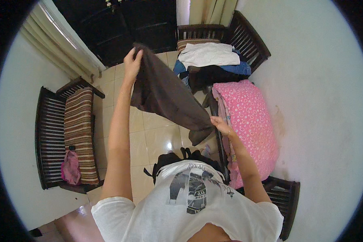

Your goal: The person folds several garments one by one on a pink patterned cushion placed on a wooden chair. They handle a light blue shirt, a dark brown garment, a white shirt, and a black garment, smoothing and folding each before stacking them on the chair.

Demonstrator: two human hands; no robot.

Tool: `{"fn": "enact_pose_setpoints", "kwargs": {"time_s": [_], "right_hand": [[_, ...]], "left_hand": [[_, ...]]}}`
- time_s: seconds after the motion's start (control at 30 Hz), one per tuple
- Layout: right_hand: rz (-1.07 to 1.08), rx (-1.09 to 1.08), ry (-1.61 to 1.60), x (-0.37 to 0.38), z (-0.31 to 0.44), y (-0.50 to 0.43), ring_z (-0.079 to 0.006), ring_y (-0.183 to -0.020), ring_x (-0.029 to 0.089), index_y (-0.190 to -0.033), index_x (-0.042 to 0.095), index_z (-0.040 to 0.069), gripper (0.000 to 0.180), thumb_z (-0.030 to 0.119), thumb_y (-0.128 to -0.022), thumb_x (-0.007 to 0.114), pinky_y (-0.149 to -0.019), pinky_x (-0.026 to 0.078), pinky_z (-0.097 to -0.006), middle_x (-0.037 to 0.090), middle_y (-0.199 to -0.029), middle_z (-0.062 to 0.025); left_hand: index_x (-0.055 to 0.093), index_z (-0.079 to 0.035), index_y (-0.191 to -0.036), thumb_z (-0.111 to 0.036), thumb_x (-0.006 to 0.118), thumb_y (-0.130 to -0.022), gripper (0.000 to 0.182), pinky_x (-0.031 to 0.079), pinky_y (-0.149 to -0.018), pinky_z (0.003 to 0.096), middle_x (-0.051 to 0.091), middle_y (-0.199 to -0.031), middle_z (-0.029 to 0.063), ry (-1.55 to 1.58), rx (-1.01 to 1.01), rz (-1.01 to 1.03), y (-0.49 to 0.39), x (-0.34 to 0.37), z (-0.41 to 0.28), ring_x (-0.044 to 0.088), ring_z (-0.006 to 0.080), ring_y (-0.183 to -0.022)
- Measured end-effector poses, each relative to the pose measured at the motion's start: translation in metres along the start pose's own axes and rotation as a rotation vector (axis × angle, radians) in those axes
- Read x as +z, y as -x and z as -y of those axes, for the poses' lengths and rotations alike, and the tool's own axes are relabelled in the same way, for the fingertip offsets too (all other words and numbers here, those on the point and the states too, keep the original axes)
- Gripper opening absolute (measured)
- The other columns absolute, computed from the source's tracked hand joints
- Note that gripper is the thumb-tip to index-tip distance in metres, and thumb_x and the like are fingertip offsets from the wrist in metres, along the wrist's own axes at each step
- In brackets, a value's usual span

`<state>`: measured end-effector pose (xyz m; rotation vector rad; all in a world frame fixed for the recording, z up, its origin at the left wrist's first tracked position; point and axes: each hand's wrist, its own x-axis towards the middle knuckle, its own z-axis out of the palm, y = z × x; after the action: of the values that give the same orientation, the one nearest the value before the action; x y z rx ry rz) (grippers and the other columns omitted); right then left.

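Observation:
A dark brown cloth garment (169,93) is stretched at a slant in the air before me. My left hand (132,65) pinches its upper corner, with the arm reaching far forward. Lower down and closer to my body, my right hand (220,124) grips the opposite end. The cloth hangs in soft folds between both hands, and a loose flap droops below the right one. Just beside my right hand lies a pink flowered bedding bundle (251,121). What kind of garment the brown cloth is, I cannot tell.
Beyond it, a white cloth (210,55) lies over jeans (243,69) and dark clothing on a wooden chair (251,39). At left stands a slatted bench (50,136) with a striped cushion (78,133) and pink bag (71,168). A dark door (124,27) closes the far side.

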<state>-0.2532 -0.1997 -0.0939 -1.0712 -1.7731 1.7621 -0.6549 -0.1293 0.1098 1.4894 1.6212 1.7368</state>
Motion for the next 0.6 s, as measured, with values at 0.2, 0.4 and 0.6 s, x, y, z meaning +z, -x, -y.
{"fn": "enact_pose_setpoints", "kwargs": {"time_s": [0.2, 0.4, 0.6], "right_hand": [[0.034, 0.169, -0.87, 0.041, -0.02, -0.007, -0.0186, -0.094, 0.055, -0.112, 0.051, 0.001, 0.033, 0.009, -0.082, 0.041, -0.085, 0.041, -0.0289, 0.057, -0.105, -0.0062], [-0.036, 0.089, -1.265, 0.045, 0.011, -0.004, -0.0228, -0.096, 0.055, -0.11, 0.05, -0.003, 0.035, 0.008, -0.079, 0.039, -0.085, 0.044, -0.0353, 0.056, -0.108, -0.0122], [-0.017, -0.042, -1.226, 0.011, 0.044, -0.012, -0.0234, -0.094, 0.056, -0.106, 0.052, -0.004, 0.031, 0.01, -0.08, 0.042, -0.085, 0.045, -0.0347, 0.057, -0.105, -0.0133]], "left_hand": [[0.027, -0.007, -0.132, -0.032, 0.06, -0.077, 0.069, 0.024, -0.101, 0.0411, 0.029, -0.134, 0.0198, -0.492, 0.381, 0.46, -0.027, 0.14, -0.042, 0.029, 0.0306, -0.124], [0.036, 0.002, -0.125, -0.033, 0.057, -0.08, 0.061, 0.032, -0.096, 0.0347, 0.04, -0.126, 0.0199, -0.064, -0.134, 0.197, 0.105, 0.156, 0.08, 0.039, 0.0303, -0.117], [0.047, -0.001, -0.118, -0.053, 0.03, -0.087, 0.063, 0.041, -0.09, 0.0398, 0.05, -0.118, 0.0165, 1.157, -1.503, 0.41, 0.311, 0.111, 0.149, 0.051, 0.0258, -0.105]]}}
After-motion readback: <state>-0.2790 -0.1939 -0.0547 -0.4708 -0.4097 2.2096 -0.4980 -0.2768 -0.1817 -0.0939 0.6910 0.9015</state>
